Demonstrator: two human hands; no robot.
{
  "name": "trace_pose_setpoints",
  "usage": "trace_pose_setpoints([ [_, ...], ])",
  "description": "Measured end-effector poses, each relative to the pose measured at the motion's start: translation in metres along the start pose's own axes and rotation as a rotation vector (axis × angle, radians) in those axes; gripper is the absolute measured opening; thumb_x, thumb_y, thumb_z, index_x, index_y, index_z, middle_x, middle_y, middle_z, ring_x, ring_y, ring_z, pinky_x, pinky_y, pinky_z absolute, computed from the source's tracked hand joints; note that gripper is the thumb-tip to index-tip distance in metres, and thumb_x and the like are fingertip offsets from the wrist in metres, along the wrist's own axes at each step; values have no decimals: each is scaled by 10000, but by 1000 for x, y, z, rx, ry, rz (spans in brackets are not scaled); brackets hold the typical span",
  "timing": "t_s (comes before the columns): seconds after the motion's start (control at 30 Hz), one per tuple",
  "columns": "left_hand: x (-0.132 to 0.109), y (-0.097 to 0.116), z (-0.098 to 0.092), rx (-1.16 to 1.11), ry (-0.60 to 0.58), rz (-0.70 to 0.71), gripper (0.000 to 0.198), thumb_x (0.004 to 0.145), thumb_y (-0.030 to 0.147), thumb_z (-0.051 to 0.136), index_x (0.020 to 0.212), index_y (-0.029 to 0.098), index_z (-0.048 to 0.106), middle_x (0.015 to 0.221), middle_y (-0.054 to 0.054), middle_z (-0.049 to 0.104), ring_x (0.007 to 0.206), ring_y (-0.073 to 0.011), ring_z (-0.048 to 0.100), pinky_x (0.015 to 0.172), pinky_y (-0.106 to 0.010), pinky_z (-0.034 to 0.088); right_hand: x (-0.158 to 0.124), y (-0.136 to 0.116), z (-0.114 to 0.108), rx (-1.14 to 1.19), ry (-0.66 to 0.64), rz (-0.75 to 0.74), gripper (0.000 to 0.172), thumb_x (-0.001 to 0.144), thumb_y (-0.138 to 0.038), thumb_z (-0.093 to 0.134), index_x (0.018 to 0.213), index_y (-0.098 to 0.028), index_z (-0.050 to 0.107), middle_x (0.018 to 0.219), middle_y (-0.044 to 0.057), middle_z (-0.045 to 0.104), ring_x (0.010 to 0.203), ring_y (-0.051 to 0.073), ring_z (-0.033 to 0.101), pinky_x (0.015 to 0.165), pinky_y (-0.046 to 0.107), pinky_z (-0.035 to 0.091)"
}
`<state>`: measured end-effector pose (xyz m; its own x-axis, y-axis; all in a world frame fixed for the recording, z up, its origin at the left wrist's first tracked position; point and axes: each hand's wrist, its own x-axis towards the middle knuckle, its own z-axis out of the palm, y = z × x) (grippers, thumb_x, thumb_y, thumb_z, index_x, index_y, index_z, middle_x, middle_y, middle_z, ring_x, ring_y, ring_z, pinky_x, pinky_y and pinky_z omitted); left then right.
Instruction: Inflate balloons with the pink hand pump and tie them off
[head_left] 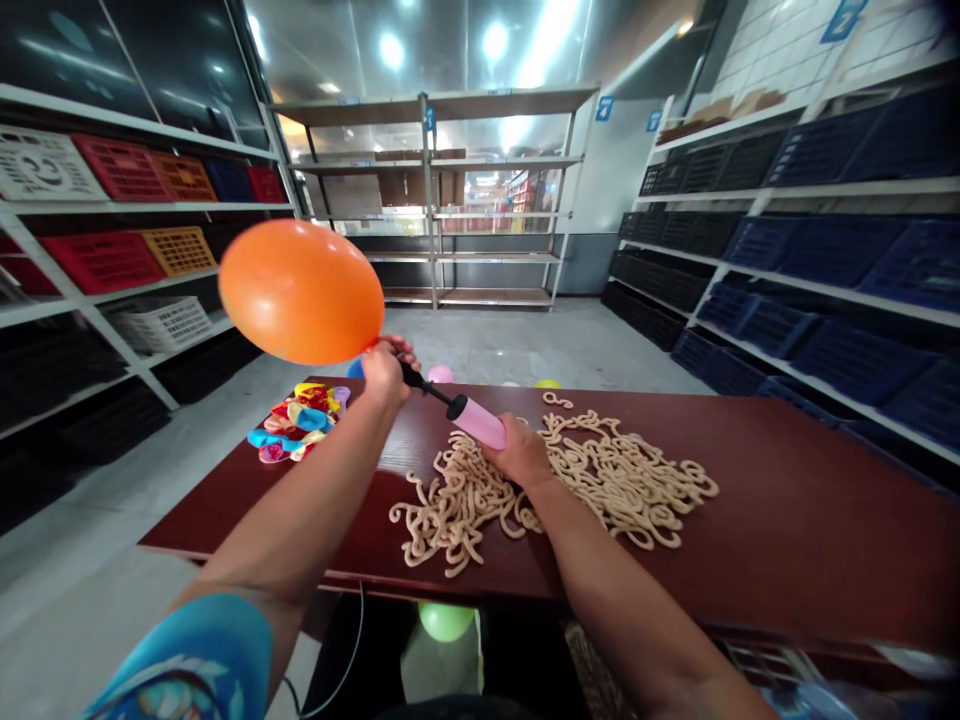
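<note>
Above the smooth dark-red table [765, 480], the left hand [386, 368] curls closed on the neck of a glossy orange oval balloon [301, 291] and seemingly the black end of a pink-barrelled plastic pump [481, 424], best pinched snug, while the right hand [520, 452] clasps its other end.

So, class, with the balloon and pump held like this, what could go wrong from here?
The orange balloon looks taut, so more air might burst it. If the left hand loosens its hold, the balloon could lose air or fly off. The right hand, gripping the pink pump by the curly beige pieces, might knock some.
</note>
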<state>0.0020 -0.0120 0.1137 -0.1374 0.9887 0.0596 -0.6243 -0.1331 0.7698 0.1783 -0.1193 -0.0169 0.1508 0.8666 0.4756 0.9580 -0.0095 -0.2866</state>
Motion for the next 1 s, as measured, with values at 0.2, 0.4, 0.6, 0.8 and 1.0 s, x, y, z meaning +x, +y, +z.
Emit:
trace_pose_setpoints([
  [0.2, -25, -38, 6, -12, 22, -70, 106, 586, 86, 387, 632, 179, 412, 492, 13, 447, 365, -90, 389, 360, -199, 313, -1, -3, 0, 2, -10, -12, 370, 707, -419, 609, 989, -198, 518, 856, 52, 621, 760, 190, 579, 626, 263, 355],
  [0.4, 0, 15, -3, -3, -11, 10, 128, 551, 66, 383, 612, 177, 398, 480, 14, 420, 359, -88, 356, 355, -204, 301, 0, -2, 0, 32, 18, -49, 394, 709, -411, 609, 1030, -204, 511, 878, 52, 623, 795, 193, 575, 644, 263, 366],
  [0.6, 32, 78, -13, 9, -30, 75, 143, 570, 62, 426, 653, 178, 420, 499, 25, 406, 367, -73, 350, 367, -181, 297, 2, -2, 3, 84, 47, -52, 399, 703, -416, 607, 1026, -200, 516, 890, 52, 623, 797, 188, 576, 658, 266, 375],
  [0.8, 25, 42, -17, -24, -4, 37, 123, 569, 80, 404, 636, 182, 384, 491, 27, 400, 361, -75, 346, 369, -187, 299, 1, -1, 1, 15, -29, -1, 365, 704, -416, 609, 988, -204, 521, 848, 48, 622, 753, 188, 578, 625, 265, 357],
  [1.0, -9, -36, -14, -87, 34, -67, 122, 569, 81, 393, 627, 187, 378, 479, 31, 401, 354, -80, 349, 370, -199, 306, 0, -3, 0, -37, -92, 9, 384, 709, -430, 607, 1007, -206, 517, 873, 57, 617, 783, 191, 575, 641, 263, 353],
])
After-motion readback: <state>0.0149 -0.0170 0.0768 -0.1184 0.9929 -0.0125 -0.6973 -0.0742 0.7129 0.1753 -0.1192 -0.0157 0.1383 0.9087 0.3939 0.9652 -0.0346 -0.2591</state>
